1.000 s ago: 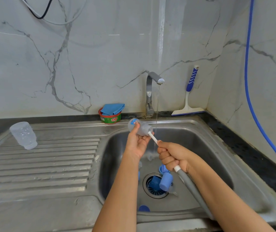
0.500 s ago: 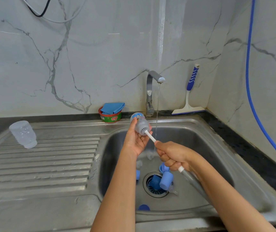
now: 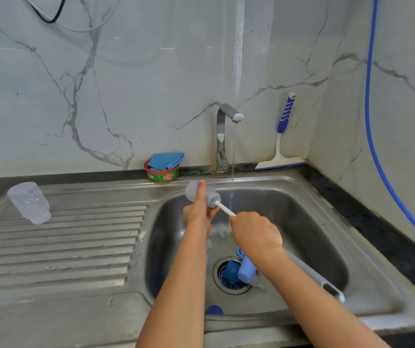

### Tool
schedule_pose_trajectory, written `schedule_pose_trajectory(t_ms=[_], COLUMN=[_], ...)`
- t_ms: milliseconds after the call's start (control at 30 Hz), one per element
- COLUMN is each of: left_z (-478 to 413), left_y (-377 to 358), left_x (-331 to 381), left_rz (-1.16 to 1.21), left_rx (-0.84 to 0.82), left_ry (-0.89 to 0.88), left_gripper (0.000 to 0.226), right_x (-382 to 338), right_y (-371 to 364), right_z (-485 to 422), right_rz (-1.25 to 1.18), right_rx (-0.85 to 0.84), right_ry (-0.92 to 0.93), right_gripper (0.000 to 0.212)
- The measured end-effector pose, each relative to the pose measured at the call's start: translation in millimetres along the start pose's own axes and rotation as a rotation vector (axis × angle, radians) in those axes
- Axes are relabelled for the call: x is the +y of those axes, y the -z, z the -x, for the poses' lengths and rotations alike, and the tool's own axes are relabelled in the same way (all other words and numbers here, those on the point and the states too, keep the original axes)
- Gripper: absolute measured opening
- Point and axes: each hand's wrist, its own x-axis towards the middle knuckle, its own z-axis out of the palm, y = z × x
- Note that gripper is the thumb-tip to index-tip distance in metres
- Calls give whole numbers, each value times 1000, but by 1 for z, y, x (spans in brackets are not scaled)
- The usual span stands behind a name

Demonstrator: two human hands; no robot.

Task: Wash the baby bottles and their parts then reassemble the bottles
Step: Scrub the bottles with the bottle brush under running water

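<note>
Dial reference: centred on the held bottle, 12 o'clock toward the wall.
Left hand [image 3: 199, 214]: fingers curl under the bottle [image 3: 191, 191] and the thumb lies along its side, so it is grasped. It is held over the back edge of the basin.
Bottle attitude: tilted, mouth toward 4 o'clock, base toward 10 o'clock.
Bottle contents: the bristle head of the brush [image 3: 225, 210] sits in the mouth, some bristles showing at the rim.
Right hand [image 3: 254, 234]: fingers clenched round the brush shaft at 4 o'clock; the grey handle end juts out past the wrist.
Water stream [image 3: 233, 159]: falls from the tap [image 3: 222, 136] just beside the bottle, at 2 o'clock.
Sink basin [image 3: 302, 222]: holds loose bottle parts.
Drain [image 3: 229, 288]: at 5 o'clock; a light blue cap [image 3: 246, 270] lies across it, touching a darker blue part [image 3: 229, 272].
Basin front wall: another blue piece [image 3: 214, 310] at 6 o'clock, partly hidden by the left arm.
Drainboard [image 3: 75, 247]: a second clear bottle [image 3: 29, 202] lies at 9 o'clock, well apart.
Tub [image 3: 162, 175]: at 11 o'clock against the wall, with a blue cloth [image 3: 166, 160] in it.
Squeegee [image 3: 283, 136]: at 2 o'clock, leaning on the wall.
</note>
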Motion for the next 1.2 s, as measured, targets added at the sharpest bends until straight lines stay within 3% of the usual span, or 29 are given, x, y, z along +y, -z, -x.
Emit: schedule_pose_trajectory(t_ms=[100,233,333,500,700,800,933,1033,1100,1200], left_z=[1,-3,-3,1,-3,0,-1,-3,-1,-2], left_y=[0,3,7,7,3,-1,3,7,7,6], left_x=[6,15,18,18,3,5,15,16,15,10], left_rz=[58,339,363,289,7,46,279,313,266,158], left_rx=[-145,-383,-435,-361,-125,-205,-430,-471,-429,-303], left_ry=[138,177,163,135,75,86,192,187,160,141], left_gripper=[64,58,54,41,59,55,52,46,44,46], right_x=[5,15,22,22,20,18,21,27,26,23], right_y=[-2,11,17,15,0,2,12,14,15,11], right_z=[-9,-12,-14,-15,-15,-16,-16,-19,-18,-15], right_rz=[-291,-834,-1061,-991,-347,-392,-867,-1060,-985,-644], right_rx=[-160,-453,-623,-583,-220,-229,-490,-613,-581,-395], right_ry=[-11,-223,-262,-270,-53,-46,-223,-266,-269,-186], right_gripper=[40,38,44,43,40,41,39,44,43,38])
